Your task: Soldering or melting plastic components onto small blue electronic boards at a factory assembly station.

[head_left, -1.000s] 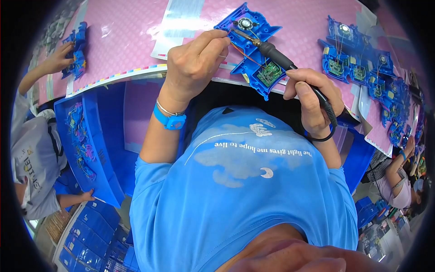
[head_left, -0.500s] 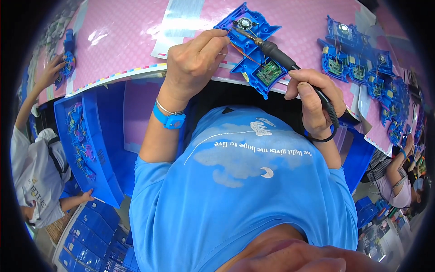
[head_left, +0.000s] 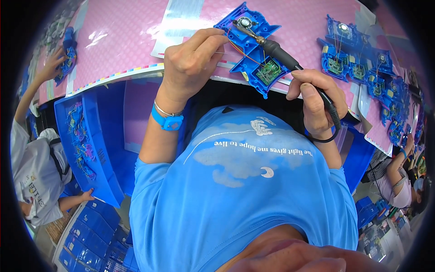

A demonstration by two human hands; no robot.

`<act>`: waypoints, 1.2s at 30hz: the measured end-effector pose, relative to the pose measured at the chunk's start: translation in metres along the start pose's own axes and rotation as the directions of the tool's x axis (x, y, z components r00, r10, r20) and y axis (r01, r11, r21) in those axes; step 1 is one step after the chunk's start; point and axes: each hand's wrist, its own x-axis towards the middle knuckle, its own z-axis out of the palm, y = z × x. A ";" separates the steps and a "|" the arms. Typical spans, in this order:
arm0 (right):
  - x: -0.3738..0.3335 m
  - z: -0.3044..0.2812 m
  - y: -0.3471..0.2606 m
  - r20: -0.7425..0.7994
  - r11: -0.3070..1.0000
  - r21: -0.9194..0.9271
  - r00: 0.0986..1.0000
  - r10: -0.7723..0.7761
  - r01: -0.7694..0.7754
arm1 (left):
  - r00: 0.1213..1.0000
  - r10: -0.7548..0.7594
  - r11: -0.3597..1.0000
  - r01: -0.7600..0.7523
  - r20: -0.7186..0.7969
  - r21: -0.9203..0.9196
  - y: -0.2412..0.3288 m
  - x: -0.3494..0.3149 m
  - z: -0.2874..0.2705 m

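Observation:
A soldering iron (head_left: 282, 54) with a black handle is held in my right hand (head_left: 321, 95), fingers wrapped round the grip and cord end. Its metal tip reaches up-left over the blue plastic housing (head_left: 249, 41), close to the round speaker (head_left: 245, 22). Beside the housing's left edge, my left hand (head_left: 195, 56) is closed in a pinch, a thin pale wire showing below the fingers; the fingertips partly hide what they grip. An orange wire (head_left: 242, 52) runs across the housing towards a green circuit board (head_left: 269, 71) in its near part.
Several similar blue housings (head_left: 358, 59) with boards and speakers lie along the right of the pink table (head_left: 122, 41). Below the edge at left is a blue bin (head_left: 102, 145) with wired parts. Another person's hand (head_left: 52, 65) touches a housing at far left; another person sits at right.
My left hand has shifted slightly left, and my right hand with the soldering iron slightly right. At far left, the other person's housing has turned.

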 end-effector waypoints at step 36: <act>-0.006 -0.011 0.002 -0.112 0.999 0.038 0.994 -0.018 0.023 | 0.983 0.159 0.984 -0.165 0.090 0.064 0.005 0.021 0.003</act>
